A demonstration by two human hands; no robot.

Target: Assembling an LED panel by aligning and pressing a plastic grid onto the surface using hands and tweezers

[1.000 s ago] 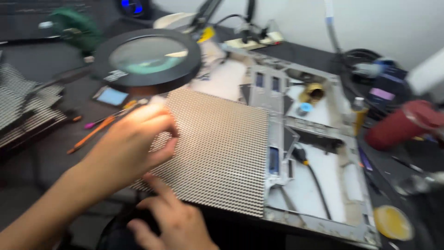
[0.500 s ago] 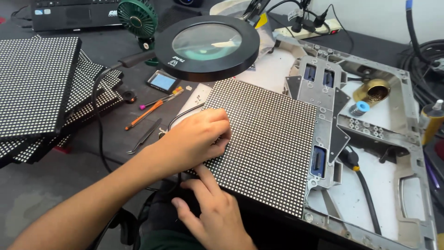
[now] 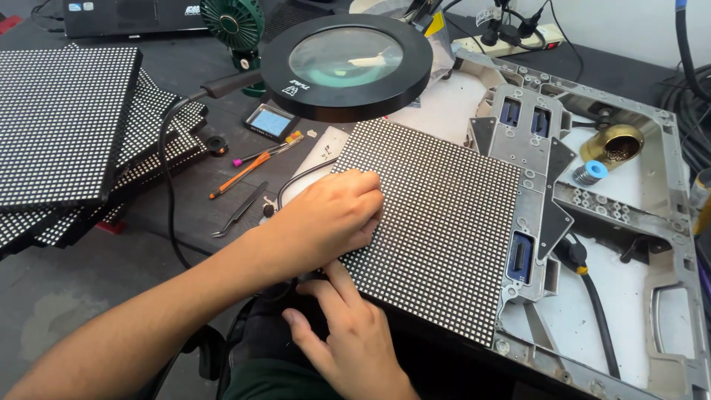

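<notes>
We are resting our left hand (image 3: 329, 222), fingers curled together, on the near-left edge of the dotted LED panel (image 3: 437, 222). Just below it, our right hand (image 3: 348, 333) is pressing its spread fingers against the same panel's edge.

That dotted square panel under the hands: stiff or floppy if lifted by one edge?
Probably stiff: the dotted panel lies flat and straight-edged on the metal frame. Its dotted face looks delicate, so edge handling seems wiser. Left hand rests on its corner; right hand touches the near edge.
</notes>
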